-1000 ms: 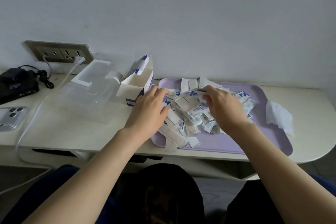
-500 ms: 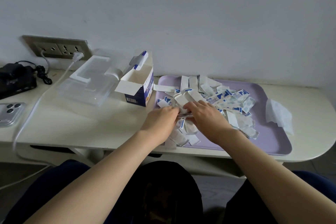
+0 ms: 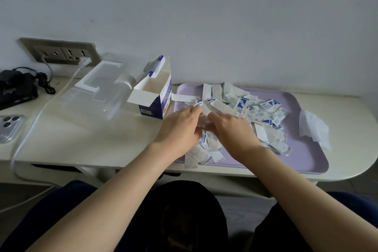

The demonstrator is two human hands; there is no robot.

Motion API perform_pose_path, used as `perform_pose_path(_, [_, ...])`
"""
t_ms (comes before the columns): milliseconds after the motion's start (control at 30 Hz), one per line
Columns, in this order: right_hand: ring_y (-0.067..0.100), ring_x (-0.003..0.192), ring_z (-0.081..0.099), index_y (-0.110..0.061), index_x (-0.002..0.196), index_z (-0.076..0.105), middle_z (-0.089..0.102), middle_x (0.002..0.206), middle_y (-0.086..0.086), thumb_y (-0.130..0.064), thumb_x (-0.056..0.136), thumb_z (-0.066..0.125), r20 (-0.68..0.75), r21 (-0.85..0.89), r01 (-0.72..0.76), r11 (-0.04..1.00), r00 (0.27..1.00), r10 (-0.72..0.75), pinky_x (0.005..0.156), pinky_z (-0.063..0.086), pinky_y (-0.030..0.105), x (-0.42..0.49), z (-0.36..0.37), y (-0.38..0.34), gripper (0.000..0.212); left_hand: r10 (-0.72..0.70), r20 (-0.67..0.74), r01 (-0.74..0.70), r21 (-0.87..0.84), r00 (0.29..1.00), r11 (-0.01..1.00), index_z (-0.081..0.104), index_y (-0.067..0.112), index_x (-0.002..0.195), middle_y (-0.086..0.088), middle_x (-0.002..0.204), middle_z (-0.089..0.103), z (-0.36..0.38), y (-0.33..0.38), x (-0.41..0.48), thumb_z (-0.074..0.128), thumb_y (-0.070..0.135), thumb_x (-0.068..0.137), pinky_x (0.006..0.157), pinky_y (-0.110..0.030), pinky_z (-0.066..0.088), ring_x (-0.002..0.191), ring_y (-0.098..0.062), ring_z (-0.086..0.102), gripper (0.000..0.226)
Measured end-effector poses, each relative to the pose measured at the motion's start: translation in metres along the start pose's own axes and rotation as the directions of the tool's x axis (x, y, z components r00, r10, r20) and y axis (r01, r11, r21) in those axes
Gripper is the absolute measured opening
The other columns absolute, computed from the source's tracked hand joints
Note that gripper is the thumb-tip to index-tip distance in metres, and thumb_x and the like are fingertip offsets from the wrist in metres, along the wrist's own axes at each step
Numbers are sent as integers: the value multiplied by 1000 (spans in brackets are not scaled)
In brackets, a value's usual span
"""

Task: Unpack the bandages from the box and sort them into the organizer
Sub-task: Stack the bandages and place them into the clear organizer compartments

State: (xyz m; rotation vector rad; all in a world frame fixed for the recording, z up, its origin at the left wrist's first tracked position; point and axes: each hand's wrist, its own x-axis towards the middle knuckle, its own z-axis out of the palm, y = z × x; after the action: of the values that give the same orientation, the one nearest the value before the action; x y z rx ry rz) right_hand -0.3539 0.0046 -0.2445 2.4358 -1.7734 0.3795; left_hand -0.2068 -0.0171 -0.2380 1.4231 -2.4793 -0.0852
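Fingertips are hidden behind the knuckles, but the left hand (image 3: 180, 127) and right hand (image 3: 231, 131) curl round bandages (image 3: 255, 108) heaped on the purple tray's (image 3: 306, 155) left half. The open box (image 3: 155, 98) stands just beside the tray, with the clear organizer (image 3: 98, 92) further left. A phone (image 3: 10, 127) is cut off at the tabletop's left edge.

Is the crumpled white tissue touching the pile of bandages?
Apart. The head view shows a strip of bare purple tray between the tissue and the bandages.

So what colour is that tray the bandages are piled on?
The tray is pale lilac, plain with no pattern; the head view shows it.
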Motion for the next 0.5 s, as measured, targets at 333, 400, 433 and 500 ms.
perform_pose_path(333, [23,117,48,-12,128,35,51,127,5,-19,92,55,295,73,-199,977,940,170,88,38,30,-10,6,0,41,89,221,-137,210,971,968,46,11,121,-7,121,49,17,-4,-6,40,15,94,94,-33,34,114,-25,47,28])
perform_pose_path(400, [23,107,54,-13,125,38,58,118,3,-16,94,51,218,97,-209,973,958,184,74,35,28,-11,1,1,34,88,217,-130,185,972,974,47,12,119,-6,118,53,18,-4,-6,42,20,94,93,-33,35,112,-25,49,26])
perform_pose_path(433, [23,104,55,-13,124,39,59,115,3,-15,95,50,191,104,-195,975,966,173,71,34,27,-11,0,1,32,85,215,-122,165,973,979,46,12,118,-6,117,54,17,-3,-7,43,21,93,92,-33,35,111,-25,50,26])
perform_pose_path(500, [22,101,57,-14,124,39,60,113,3,-9,95,47,197,139,-181,974,969,152,72,40,28,-13,1,1,31,83,217,-114,136,973,984,45,12,118,-6,116,55,17,-2,-8,43,21,94,90,-33,35,109,-25,51,25])
